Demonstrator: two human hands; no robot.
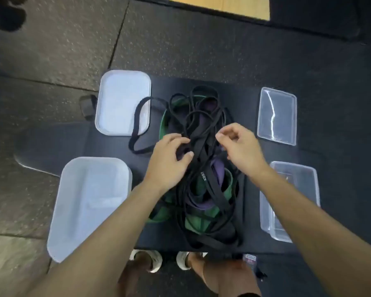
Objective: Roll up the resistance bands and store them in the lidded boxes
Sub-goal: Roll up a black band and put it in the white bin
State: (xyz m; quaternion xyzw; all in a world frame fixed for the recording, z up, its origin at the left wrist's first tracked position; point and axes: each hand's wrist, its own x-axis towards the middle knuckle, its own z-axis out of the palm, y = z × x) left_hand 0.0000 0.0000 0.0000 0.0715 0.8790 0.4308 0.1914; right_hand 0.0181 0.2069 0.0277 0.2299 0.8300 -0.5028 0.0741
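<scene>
Resistance bands (201, 133) lie in one tangled pile at ctr of the frame, not rolled: many thin black loops over a wider purple band (220, 171) and a green band (194, 225), which is lowest. One black loop (133, 133) sticks out to the upper left and lies partly over a white box (120, 99). A 2nd white box (90, 200) is at lower left. At right, an upper clear box (276, 116) and a lower clear box (291, 200), both apart from the pile. Lids on or off: cannot tell.
</scene>
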